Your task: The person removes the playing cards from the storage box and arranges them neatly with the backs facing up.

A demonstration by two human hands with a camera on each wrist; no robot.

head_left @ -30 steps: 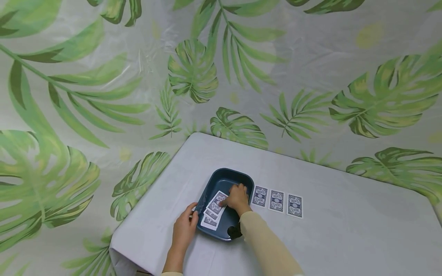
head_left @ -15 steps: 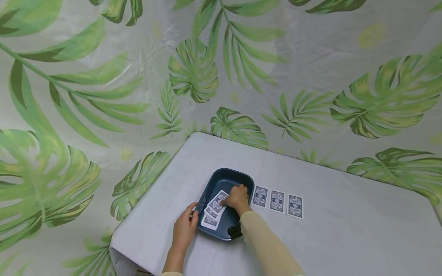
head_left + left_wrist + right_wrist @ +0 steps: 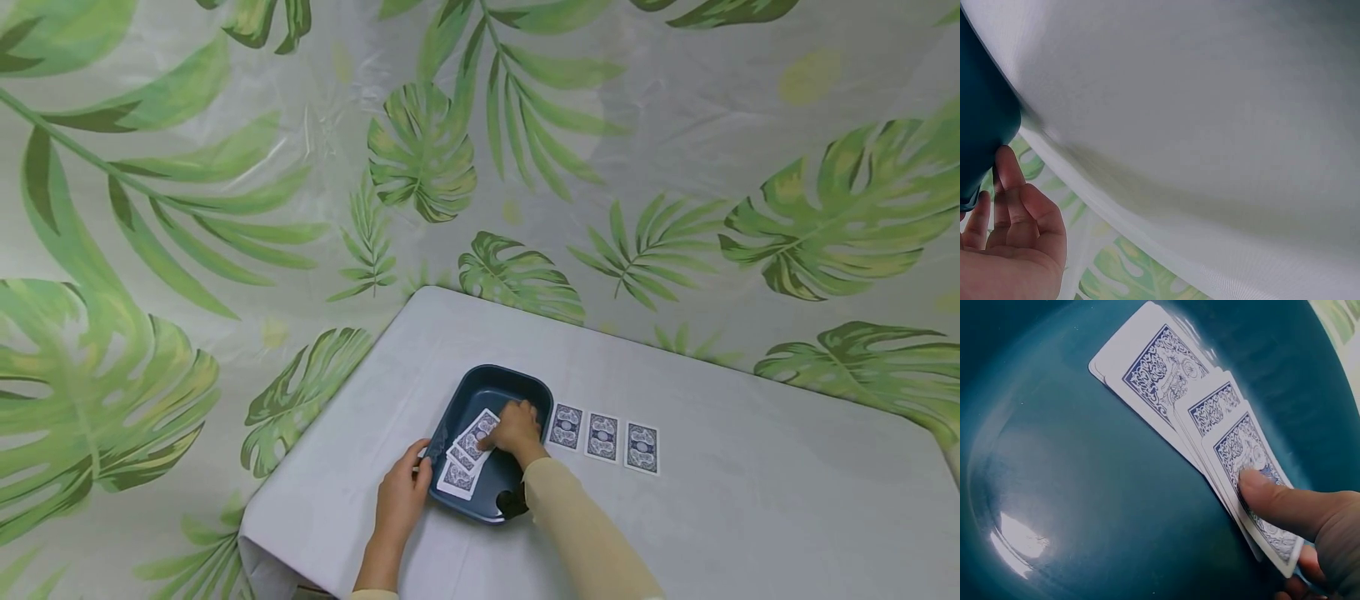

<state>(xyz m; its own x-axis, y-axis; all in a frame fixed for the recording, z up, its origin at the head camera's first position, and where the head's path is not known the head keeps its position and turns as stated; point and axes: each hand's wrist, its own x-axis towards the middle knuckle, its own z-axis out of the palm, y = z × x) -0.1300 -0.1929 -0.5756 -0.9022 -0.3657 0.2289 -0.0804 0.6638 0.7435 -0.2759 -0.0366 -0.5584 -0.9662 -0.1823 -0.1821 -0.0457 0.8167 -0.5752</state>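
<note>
A dark blue tray (image 3: 491, 521) holds several playing cards (image 3: 457, 481), face down with blue patterned backs, overlapping in a loose fan. My right hand (image 3: 517, 429) reaches into the tray and pinches the top playing card (image 3: 1250, 450), thumb on its back and fingertips beneath its lower end. How many cards lie in that pinch is hard to tell. My left hand (image 3: 405, 483) grips the tray's left side. From the left wrist, its fingers (image 3: 1013, 212) show against the tray's outer wall (image 3: 985, 106).
Three playing cards lie face down in a row right of the tray: a near one (image 3: 566, 427), a middle one (image 3: 602, 437) and an outer one (image 3: 642, 448). A white cloth (image 3: 720, 500) covers the table. Behind hangs a leaf-patterned sheet (image 3: 660, 150).
The upper cards under my right thumb have slid a little away from me, uncovering more of the cards beneath. My left hand and the tray have stayed in place.
</note>
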